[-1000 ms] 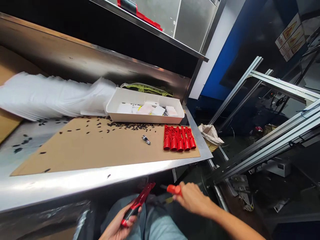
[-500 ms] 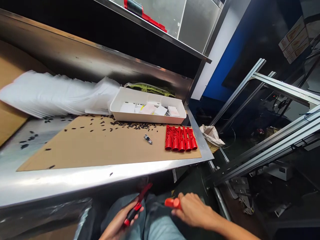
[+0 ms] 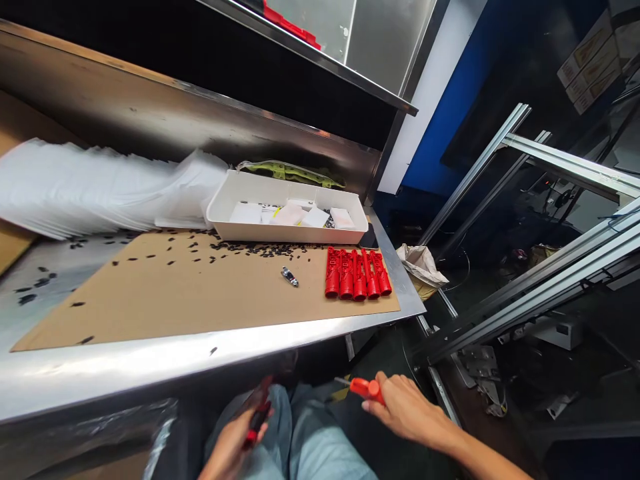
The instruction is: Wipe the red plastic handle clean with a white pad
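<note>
the right hand (image 3: pixel 405 410) is closed around a red-handled tool (image 3: pixel 367 389), most likely a small screwdriver, whose thin metal tip points left toward the lap; the left hand (image 3: pixel 231 445) is wrapped round a long red and black part (image 3: pixel 257 412), held low over the knees and partly in shadow under the edge of the surface (image 3: pixel 150 367), so its far end is hard to make out; the two hands are apart, tool and part not yet touching; by the look of it the step in hand is bringing tool to part down at the lap, and the next move would call for lining the thin tip up with whatever spot on the part takes it, which cannot be made out here, while the left hand keeps the part steady; further out, on the brown cardboard sheet (image 3: pixel 175 300), five red parts (image 3: pixel 356 274) lie side by side in a row near the right edge; a small metal piece (image 3: pixel 289 276) lies just left of them; small black bits (image 3: pixel 260 251) are scattered in front of a white tray (image 3: pixel 285 217) holding white slips; a stack of white sheets (image 3: pixel 90 193) fans out to the left.
</note>
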{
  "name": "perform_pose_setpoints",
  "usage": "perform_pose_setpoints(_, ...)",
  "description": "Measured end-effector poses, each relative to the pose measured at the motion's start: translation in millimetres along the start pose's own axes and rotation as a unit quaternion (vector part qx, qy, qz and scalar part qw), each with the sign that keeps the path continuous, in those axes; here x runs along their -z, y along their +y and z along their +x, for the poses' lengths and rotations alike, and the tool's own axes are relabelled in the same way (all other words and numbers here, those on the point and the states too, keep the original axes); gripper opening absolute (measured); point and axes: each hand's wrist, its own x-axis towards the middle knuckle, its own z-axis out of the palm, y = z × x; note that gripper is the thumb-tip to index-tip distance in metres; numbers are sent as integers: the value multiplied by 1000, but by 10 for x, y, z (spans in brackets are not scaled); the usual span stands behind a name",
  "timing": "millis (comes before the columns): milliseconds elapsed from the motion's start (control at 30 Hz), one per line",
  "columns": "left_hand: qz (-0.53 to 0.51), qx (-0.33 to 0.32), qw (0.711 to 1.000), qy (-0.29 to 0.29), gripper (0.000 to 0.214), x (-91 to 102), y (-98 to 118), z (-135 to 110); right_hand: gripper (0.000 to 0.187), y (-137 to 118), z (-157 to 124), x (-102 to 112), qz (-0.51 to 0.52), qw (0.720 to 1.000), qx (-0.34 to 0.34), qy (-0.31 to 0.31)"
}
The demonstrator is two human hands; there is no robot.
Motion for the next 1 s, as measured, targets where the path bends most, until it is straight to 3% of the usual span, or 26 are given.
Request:
perform_pose_setpoints(200,-144,140,980,-4,13,-71,175,-77,36,-135,-92,29,5,998,26,-54)
perform_pose_setpoints(300,-156,175,972,5,16,-111,146,-114,33,-248,-112,44,-12,1000,1,-11)
perform_pose_setpoints(433,-138,169,975,44,15,-141,124,-127,39,-381,-105,1,-24,995,39,-90)
perform_pose_setpoints(567,-128,182,975,17,13,-166,146,-181,37,-399,-69,59,-33,999,20,-28)
perform_pose_setpoints(667,-129,180,975,-3,10,-183,158,-215,38,-353,-29,151,-42,997,43,-38)
perform_pose_setpoints(767,-124,169,978,-8,16,-184,145,-207,40,-307,33,206,-68,997,26,-4)
perform_pose_setpoints(1000,-90,157,983,-12,21,-174,111,-183,41,-360,78,122,-70,997,44,2)
